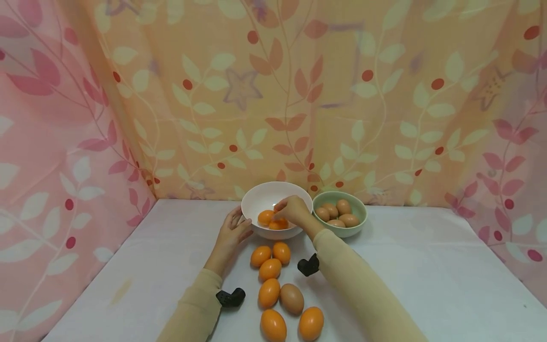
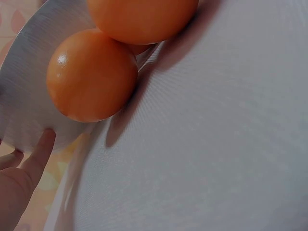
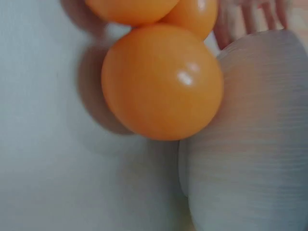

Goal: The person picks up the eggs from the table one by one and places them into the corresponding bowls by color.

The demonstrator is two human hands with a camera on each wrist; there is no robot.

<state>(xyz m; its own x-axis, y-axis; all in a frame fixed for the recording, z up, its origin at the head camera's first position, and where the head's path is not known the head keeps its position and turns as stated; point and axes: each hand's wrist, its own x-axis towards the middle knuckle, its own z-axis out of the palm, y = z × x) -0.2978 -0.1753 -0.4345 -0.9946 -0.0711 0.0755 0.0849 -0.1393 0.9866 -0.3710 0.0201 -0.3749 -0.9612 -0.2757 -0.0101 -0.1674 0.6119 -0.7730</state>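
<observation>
The white bowl (image 1: 260,197) stands at the back of the table with orange eggs (image 1: 265,217) inside. My left hand (image 1: 228,235) rests against its left side, and in the left wrist view fingers (image 2: 44,144) touch the outer wall of the bowl (image 2: 24,101). Over the bowl, my right hand (image 1: 295,211) reaches in from the right, its fingertips bent round an orange egg and partly covering it. Below the bowl lie several more orange eggs (image 1: 270,270) and one brown egg (image 1: 292,299). The right wrist view shows an orange egg (image 3: 161,82) beside the bowl (image 3: 250,130).
A green bowl (image 1: 363,216) with several brown eggs (image 1: 349,220) stands just right of the white bowl. White cloth (image 1: 427,266) covers the table. Patterned fabric (image 1: 299,95) hangs behind and on both sides. Each wrist carries a black device (image 1: 231,298).
</observation>
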